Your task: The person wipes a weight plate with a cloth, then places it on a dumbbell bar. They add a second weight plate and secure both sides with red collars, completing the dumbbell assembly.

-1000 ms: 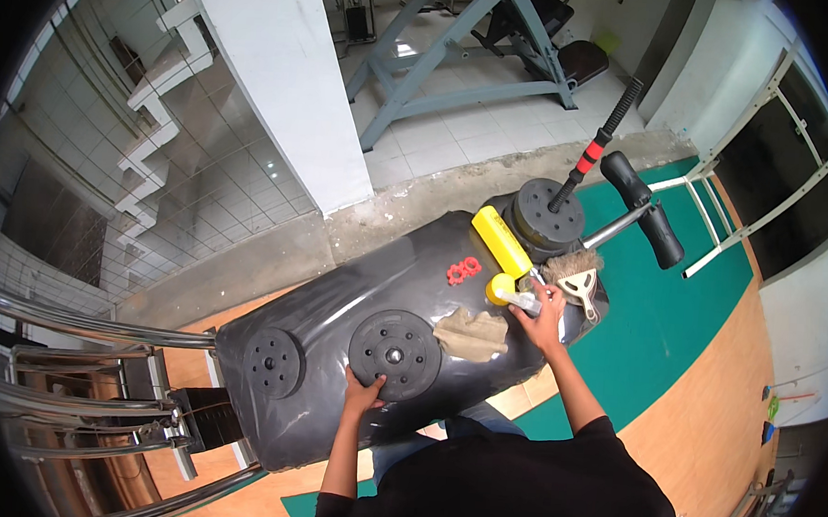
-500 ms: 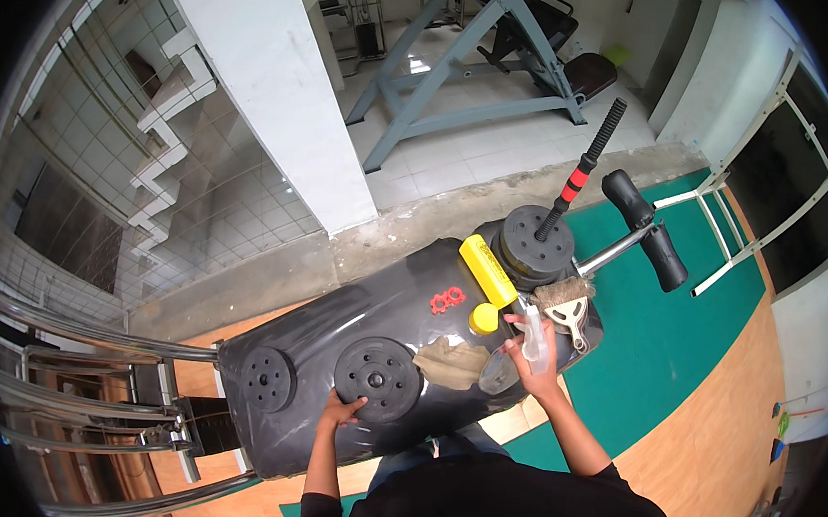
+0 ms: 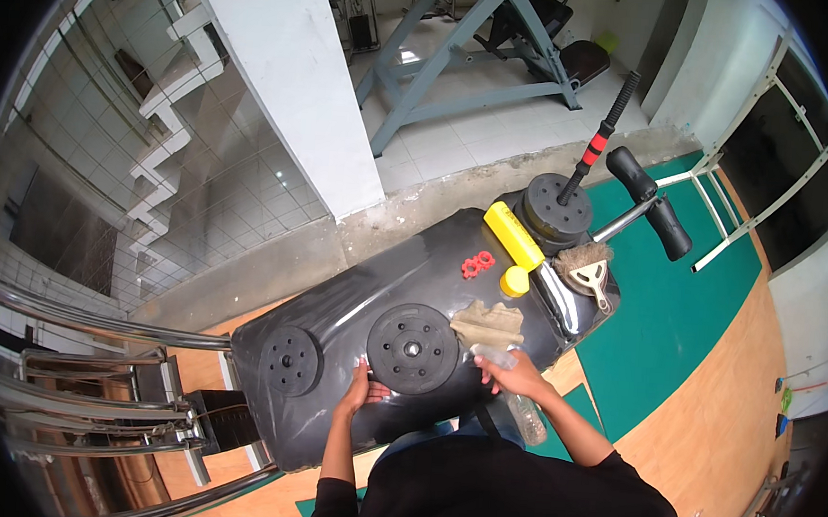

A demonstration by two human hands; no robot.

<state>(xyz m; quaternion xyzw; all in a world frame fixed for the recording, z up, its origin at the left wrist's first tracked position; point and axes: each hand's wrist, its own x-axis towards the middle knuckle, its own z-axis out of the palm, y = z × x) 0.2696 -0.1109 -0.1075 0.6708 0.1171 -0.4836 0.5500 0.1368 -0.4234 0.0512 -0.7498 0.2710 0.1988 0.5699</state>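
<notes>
A large black weight plate [image 3: 434, 372] lies flat on the black padded bench [image 3: 333, 424]. At its lower left edge is my left hand [image 3: 362, 388], fingers spread and nearly touching the rim. My right hand [image 3: 513, 374] is closed around a clear plastic spray bottle [image 3: 525, 421], its translucent head pointing left toward the plate and its body hanging below my hand. A crumpled tan cloth [image 3: 488, 327] lies just beyond, close to the plate. A smaller black weight plate [image 3: 290, 362] rests further left.
Farther along the bench are red collars [image 3: 477, 265], a yellow bottle [image 3: 514, 236], a yellow round lid [image 3: 515, 282], a brush [image 3: 589, 272] and stacked plates [image 3: 557, 210] with a threaded bar [image 3: 598, 142]. Padded rollers [image 3: 650, 204] project right; chrome rails [image 3: 97, 320] stand left.
My right hand has brought the spray bottle left and closer to me, beside the large plate. My left hand's thumb has come off the plate's top. The view has shifted slightly.
</notes>
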